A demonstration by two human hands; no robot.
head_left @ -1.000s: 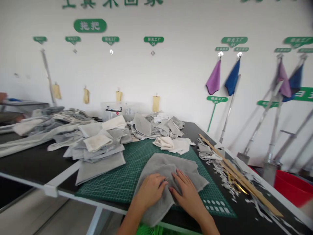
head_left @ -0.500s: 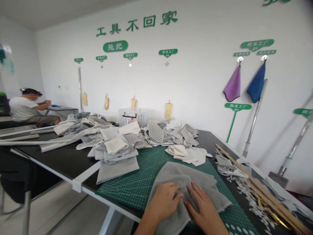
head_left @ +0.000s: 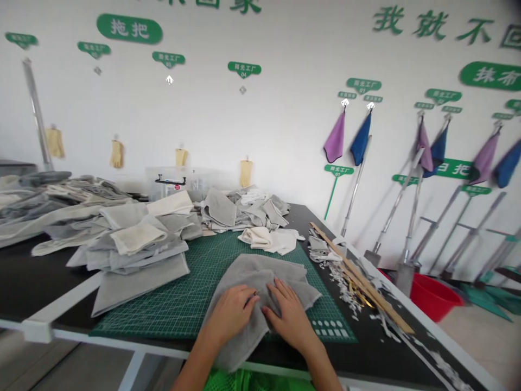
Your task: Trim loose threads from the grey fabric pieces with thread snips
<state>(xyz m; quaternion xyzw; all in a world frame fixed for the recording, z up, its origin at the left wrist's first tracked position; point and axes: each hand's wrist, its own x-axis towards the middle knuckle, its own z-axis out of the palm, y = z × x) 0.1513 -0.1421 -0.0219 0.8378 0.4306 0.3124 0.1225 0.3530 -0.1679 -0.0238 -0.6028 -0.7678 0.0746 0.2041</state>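
Observation:
A piece of grey cloth (head_left: 244,271) lies rumpled on the green cutting mat (head_left: 154,304), its near end hanging past the table's front edge. My left hand (head_left: 234,309) rests on the cloth with curled fingers, thumb and forefinger pinched together. Something small and dark shows at those fingertips, too small to name. Beside it, my right hand (head_left: 288,315) lies flat on the same cloth, fingers stretched out.
Stacked grey and white cloths (head_left: 138,244) stand at the left, with another cloth pile (head_left: 244,209) behind the mat. A wooden strip (head_left: 362,277) and white scraps (head_left: 342,279) lie on the right. A red bucket (head_left: 435,296) and long-handled tools stand by the wall.
My view has turned to the right, bringing more hanging cloths and the red bucket into sight and the seated person out of it. Both hands stay on the grey cloth.

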